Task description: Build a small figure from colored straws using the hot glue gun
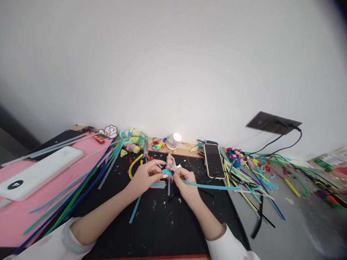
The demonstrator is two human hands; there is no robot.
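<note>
Over the black mat (173, 234), both my hands meet at a light-blue pipe cleaner (214, 186). My left hand (148, 177) is closed in a pinch at its curled end, near a small black bit. My right hand (188, 184) pinches it just beside, and the long straight tail sticks out to the right past that hand. Just behind the fingertips stands a pinkish, clear-looking object (170, 159), partly hidden. A bent yellow pipe cleaner (132, 166) lies by my left hand, and a blue strip (135, 211) rests below it.
Scissors (146, 148) and a lit round lamp (173, 141) stand at the back. To the right are a phone (214, 160), tangled pipe cleaners and cables running to a wall socket (273, 122). On the left, a white device (40, 173) and more pipe cleaners lie on a pink mat (81, 159).
</note>
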